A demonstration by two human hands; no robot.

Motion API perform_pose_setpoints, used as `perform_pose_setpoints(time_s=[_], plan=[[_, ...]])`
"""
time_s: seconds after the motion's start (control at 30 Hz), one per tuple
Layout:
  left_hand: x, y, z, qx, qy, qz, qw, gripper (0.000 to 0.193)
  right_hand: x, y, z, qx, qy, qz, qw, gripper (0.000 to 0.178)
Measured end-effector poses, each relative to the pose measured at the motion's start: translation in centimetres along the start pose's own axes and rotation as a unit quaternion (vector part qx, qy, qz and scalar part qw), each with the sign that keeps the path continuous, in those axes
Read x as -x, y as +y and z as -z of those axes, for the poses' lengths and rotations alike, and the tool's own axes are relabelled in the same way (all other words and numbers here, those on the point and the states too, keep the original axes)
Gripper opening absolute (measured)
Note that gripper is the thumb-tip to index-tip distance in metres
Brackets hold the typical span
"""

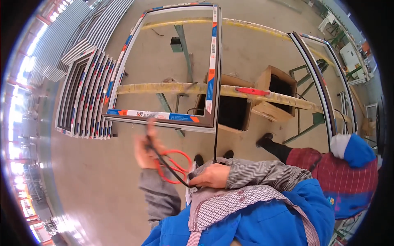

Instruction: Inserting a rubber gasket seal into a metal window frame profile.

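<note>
Bottom centre: person in blue jacket and checked apron, grey striped sleeves. Right hand [212, 175], lower middle of frame, fingers closed, pinching the thin black rubber strip [170, 166]. Left hand [144, 151], just left of it and blurred, fist closed around the same strip and the red-handled scissors [175, 164]; scissors loops sit between the two hands. Strip runs diagonally from left hand down to right hand, then a black line goes up to the frame corner above. Just above the hands, centre: dark window frame with white and blue protective tape [211, 61], lying on yellowish wooden trestle beams [164, 87]. Open cardboard boxes [274, 96] under the beam, centre right. Right edge: another person in red and blue clothing [349, 172]. Upper left: stack of finished frames [84, 94] leaning together on the concrete floor.
</note>
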State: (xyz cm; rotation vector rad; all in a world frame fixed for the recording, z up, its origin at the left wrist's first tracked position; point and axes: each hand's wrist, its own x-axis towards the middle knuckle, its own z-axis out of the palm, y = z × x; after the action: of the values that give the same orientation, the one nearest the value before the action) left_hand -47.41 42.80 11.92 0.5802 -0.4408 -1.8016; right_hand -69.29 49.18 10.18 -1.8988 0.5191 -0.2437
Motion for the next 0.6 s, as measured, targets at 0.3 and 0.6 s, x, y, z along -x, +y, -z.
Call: perform_pose_setpoints(time_s=[0.3, 0.6], plan=[[21.0, 19.9, 25.0, -0.21, 0.317, -0.367, 0.849, 0.036, -3.2, 3.0, -4.3, 0.195, 0.01, -0.074, 0.978, 0.032], [13.3, 4.8, 31.2, -0.586, 0.522, -0.083, 0.614, 0.034, -3.1, 7.7, -5.4, 0.032, 0.401, -0.189, 0.896, 0.021]])
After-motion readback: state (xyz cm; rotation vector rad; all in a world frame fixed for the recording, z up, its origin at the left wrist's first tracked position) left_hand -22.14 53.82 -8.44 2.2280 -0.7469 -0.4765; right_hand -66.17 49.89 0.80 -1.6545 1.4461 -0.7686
